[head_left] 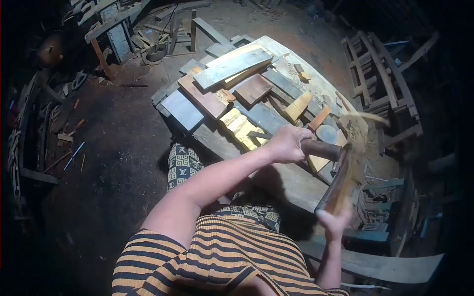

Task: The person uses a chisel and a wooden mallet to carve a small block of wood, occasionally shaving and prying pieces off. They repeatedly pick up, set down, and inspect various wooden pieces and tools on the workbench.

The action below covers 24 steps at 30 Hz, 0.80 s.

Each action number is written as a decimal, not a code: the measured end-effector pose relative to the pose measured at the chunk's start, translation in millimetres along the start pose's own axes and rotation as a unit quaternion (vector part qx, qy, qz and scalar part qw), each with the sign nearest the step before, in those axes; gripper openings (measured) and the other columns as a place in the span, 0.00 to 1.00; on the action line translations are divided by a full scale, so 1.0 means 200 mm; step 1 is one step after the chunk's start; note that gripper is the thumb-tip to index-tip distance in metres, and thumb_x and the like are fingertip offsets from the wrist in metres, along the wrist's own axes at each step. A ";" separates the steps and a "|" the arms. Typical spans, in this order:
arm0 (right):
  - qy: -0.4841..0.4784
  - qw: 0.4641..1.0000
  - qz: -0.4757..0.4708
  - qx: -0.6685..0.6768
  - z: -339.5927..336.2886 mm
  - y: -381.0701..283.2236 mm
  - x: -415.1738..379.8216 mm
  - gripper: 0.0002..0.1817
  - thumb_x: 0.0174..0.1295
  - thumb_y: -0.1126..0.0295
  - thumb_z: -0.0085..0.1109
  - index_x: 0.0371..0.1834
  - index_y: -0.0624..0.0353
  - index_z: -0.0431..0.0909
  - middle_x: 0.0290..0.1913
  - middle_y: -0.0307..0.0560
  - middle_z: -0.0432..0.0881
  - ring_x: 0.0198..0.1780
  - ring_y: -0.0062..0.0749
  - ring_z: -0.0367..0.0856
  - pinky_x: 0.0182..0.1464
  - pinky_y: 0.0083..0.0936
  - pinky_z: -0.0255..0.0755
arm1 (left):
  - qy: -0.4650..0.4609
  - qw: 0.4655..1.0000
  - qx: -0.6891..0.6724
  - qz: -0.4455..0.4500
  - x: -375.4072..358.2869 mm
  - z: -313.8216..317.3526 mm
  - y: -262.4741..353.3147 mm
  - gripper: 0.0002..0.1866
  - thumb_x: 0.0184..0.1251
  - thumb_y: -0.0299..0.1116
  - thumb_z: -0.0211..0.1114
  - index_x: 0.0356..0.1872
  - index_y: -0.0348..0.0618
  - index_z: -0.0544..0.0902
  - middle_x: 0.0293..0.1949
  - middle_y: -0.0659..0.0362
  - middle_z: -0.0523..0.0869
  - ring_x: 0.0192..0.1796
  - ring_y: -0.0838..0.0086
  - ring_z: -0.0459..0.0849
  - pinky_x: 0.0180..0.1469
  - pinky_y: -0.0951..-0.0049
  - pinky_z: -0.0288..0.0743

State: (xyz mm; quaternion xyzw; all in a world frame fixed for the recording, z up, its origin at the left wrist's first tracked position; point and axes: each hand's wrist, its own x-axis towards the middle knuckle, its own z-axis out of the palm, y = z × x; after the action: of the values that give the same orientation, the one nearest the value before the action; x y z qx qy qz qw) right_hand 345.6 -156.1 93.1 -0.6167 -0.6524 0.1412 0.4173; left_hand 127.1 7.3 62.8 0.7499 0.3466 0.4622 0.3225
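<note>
— From the head view, what have the hands got?

— The left hand [286,144] is closed around a thick, dark round handle [322,148] that runs out toward three o'clock. The right hand [335,220] sits lower, at about five o'clock from the left, and grips the bottom end of a long dark wooden piece [338,182]. It's blurred, so I can't make out the fingers clearly.

— Where does that wooden piece lie between them?

— It stands tilted, its upper end just under the handle's far end, its lower end in the right hand. So it spans the gap from the left hand's three o'clock down to the right hand. Whether handle and piece touch I can't tell through the blur.

— And around them?

— The tabletop [291,182] carries a heap of boards; a pale grey plank [232,68] lies on top at eleven o'clock from the left hand, a reddish square board [253,89] just beside it, and yellow moulded offcuts [242,127] close at nine o'clock of that hand. A slatted wooden frame [377,79] stands at one o'clock, well apart. The dirt floor [118,143] is strewn with scraps.
</note>
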 end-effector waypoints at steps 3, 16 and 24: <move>-0.045 0.977 0.111 0.179 -0.12 -0.01 0.05 0.39 0.38 0.60 0.68 0.56 0.65 0.67 0.38 0.41 0.72 0.38 0.23 0.73 0.40 0.19 0.70 | 0.008 1.000 0.019 0.013 0.02 0.00 -0.03 0.12 0.36 0.27 0.65 0.28 0.41 0.78 0.27 0.51 0.81 0.35 0.53 0.82 0.36 0.62 0.73; 0.081 0.955 0.019 0.284 -0.17 -0.05 0.03 0.37 0.41 0.60 0.62 0.55 0.67 0.64 0.33 0.41 0.68 0.33 0.24 0.68 0.34 0.16 0.65 | -0.030 1.000 -0.008 -0.004 0.00 0.04 0.00 0.12 0.39 0.31 0.67 0.30 0.45 0.80 0.28 0.51 0.82 0.35 0.54 0.82 0.37 0.60 0.74; -0.086 0.977 0.152 0.122 -0.14 0.02 -0.02 0.41 0.38 0.58 0.71 0.58 0.64 0.66 0.38 0.39 0.70 0.38 0.23 0.69 0.38 0.19 0.67 | -0.028 0.999 0.019 0.001 0.00 0.03 -0.04 0.13 0.38 0.32 0.66 0.31 0.44 0.82 0.27 0.50 0.82 0.35 0.52 0.82 0.36 0.60 0.75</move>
State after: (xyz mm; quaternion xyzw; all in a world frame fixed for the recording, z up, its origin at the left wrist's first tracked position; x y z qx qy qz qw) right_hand 368.1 -169.0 105.5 -0.6383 -0.5628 0.3341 0.4053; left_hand 130.8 11.3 54.8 0.7691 0.3453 0.4344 0.3171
